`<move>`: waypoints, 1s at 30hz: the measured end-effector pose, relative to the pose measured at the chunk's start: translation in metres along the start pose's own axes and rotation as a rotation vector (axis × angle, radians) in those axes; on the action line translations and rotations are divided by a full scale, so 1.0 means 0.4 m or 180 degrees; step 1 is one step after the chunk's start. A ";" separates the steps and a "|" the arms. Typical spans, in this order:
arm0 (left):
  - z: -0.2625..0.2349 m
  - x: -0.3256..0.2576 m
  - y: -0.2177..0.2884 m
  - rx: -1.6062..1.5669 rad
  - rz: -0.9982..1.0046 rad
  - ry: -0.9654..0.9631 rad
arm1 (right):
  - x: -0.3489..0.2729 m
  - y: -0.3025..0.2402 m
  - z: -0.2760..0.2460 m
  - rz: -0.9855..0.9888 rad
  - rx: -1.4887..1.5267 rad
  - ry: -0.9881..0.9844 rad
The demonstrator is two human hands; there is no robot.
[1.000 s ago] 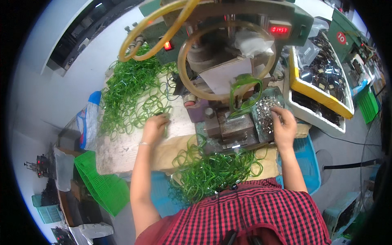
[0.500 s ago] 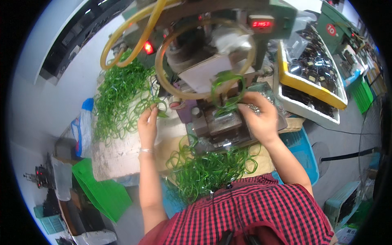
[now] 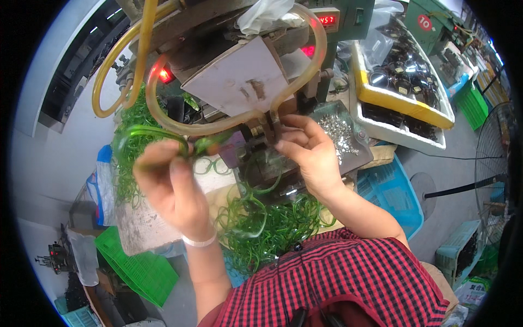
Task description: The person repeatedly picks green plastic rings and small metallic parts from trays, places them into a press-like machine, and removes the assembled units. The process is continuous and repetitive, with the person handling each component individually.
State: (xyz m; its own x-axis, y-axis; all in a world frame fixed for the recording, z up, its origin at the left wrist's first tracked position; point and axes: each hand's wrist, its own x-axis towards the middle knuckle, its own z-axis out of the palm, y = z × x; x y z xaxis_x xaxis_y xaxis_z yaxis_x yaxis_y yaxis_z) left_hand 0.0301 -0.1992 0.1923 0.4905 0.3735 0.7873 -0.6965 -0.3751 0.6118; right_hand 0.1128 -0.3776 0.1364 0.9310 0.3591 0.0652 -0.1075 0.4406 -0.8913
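My left hand (image 3: pixel 177 188), smeared by motion, is raised left of the machine with its fingers closed on a green translucent eyeglass frame (image 3: pixel 146 131). My right hand (image 3: pixel 315 158) is at the work head of the bench press (image 3: pixel 267 128), thumb and fingers drawn together beside its metal tooling; whatever lies between them is hidden. Below those fingertips, a faint, blurred green loop (image 3: pixel 265 191) hangs over a pile of green eyeglass frames (image 3: pixel 269 234) in front of me. A second heap of green frames (image 3: pixel 128 174) covers the board on the left.
A yellowish hose (image 3: pixel 212 128) loops before the press, near both hands. Right of the tooling, a metal tray (image 3: pixel 339 131) holds small bright scraps. Foam boxes (image 3: pixel 403 109) of dark lenses or frames, a blue basket (image 3: pixel 392 191) and a fan (image 3: pixel 493 180) stand right; a green crate (image 3: pixel 139 267) lies lower left.
My left hand has come up and nearer, now with a green eyeglass frame. The green frame at the tooling by my right hand is gone from there. The whole view has shifted.
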 end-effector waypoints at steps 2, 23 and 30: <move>-0.007 0.005 -0.007 -0.0625 -0.0201 0.0258 | -0.015 -0.003 0.018 -0.0135 0.0076 -0.0022; 0.150 -0.045 0.003 0.0489 -0.0993 -0.0688 | 0.104 0.098 -0.323 -0.1900 -0.4106 0.0971; 0.140 -0.059 0.036 0.0837 -0.1193 -0.0900 | 0.186 0.106 -0.312 -0.1706 -0.4536 -0.0175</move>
State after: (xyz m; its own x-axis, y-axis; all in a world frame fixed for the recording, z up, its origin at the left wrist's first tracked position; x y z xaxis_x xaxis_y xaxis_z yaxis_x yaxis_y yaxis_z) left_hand 0.0379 -0.2611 0.1868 0.8275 0.2931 0.4789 -0.3097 -0.4733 0.8247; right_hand 0.2212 -0.4349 0.0476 0.7325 0.4632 0.4989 0.6735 -0.5997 -0.4321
